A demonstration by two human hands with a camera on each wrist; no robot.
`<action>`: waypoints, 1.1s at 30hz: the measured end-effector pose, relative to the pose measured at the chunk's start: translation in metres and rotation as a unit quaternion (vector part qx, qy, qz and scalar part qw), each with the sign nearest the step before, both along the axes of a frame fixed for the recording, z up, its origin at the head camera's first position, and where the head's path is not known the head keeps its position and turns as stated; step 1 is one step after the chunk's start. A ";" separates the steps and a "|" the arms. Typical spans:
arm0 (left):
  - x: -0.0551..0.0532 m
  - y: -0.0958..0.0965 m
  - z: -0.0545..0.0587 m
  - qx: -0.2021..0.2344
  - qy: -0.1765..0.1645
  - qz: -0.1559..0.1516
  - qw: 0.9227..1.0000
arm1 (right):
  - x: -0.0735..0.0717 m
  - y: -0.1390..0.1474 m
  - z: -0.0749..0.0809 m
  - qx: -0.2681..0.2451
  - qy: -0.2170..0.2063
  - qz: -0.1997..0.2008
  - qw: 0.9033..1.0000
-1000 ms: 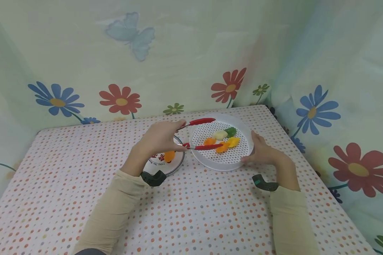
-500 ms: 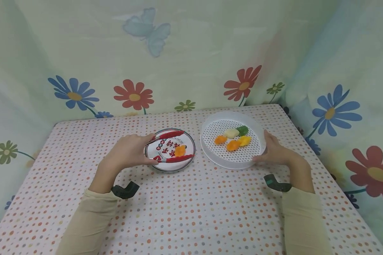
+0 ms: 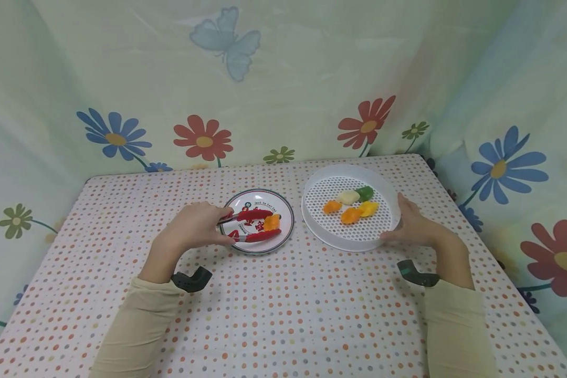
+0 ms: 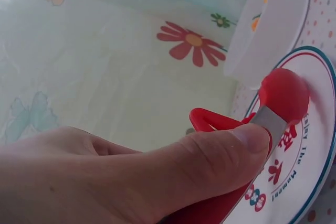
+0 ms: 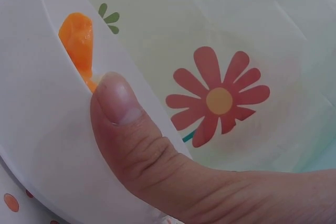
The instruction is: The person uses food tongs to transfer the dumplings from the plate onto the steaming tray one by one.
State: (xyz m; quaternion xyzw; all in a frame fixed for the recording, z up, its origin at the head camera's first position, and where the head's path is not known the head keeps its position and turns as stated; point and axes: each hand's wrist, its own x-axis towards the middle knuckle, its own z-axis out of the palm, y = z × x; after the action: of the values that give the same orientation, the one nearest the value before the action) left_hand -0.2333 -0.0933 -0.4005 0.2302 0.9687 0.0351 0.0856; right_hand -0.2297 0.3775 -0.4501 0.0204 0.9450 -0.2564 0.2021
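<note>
My left hand (image 3: 193, 226) grips red-tipped tongs (image 3: 260, 237), thumb on one metal arm and fingers on the other. The tong tips sit on either side of an orange dumpling-like piece (image 3: 271, 223) on the white plate (image 3: 286, 207), which has red lettering and a dark rim. In the left wrist view a red tip (image 4: 286, 95) overlaps the plate. My right hand (image 3: 416, 226) holds the side of a round white steamer basket (image 3: 349, 244) with a perforated base, its thumb near the rim in the right wrist view. Inside lie several pieces: orange (image 3: 351, 215), yellow (image 3: 368, 209), cream (image 3: 348, 197) and green (image 3: 365, 193).
The table has a dotted cloth (image 3: 283, 315). Behind it and along the right side hangs a curtain (image 3: 302, 68) printed with flowers. Plate and basket stand side by side with a narrow gap between them.
My left hand has carried the tongs left from over the basket to the plate. Their tips have closed in around the orange piece. The right hand stays at the basket; the head view has shifted.
</note>
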 end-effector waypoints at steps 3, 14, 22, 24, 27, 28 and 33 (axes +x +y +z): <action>0.000 0.003 0.000 -0.002 -0.002 -0.002 1.000 | 0.002 0.001 0.002 0.001 0.005 -0.002 1.000; 0.001 0.010 0.006 0.001 0.001 -0.007 1.000 | 0.007 0.005 0.004 -0.010 0.008 -0.007 1.000; 0.003 0.014 0.015 0.001 0.031 -0.022 0.999 | 0.010 0.008 0.001 -0.011 0.008 -0.017 1.000; 0.006 0.014 0.019 0.004 0.047 -0.025 0.999 | 0.010 0.007 0.001 -0.015 0.010 -0.016 1.000; 0.009 0.016 0.026 0.011 0.058 -0.030 0.998 | 0.009 0.004 0.001 -0.014 0.011 -0.011 1.000; 0.010 0.017 0.028 0.012 0.063 -0.036 0.997 | 0.008 0.004 0.001 -0.012 0.011 -0.009 1.000; 0.008 0.042 0.044 0.010 0.089 -0.092 0.992 | 0.004 0.000 0.004 -0.004 0.009 -0.004 1.000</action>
State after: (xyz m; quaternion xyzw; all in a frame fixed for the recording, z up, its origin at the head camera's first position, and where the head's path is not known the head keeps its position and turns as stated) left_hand -0.2253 -0.0516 -0.3569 0.3216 0.9467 0.0160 -0.0001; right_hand -0.2253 0.3771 -0.4462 0.0212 0.9457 -0.2613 0.1922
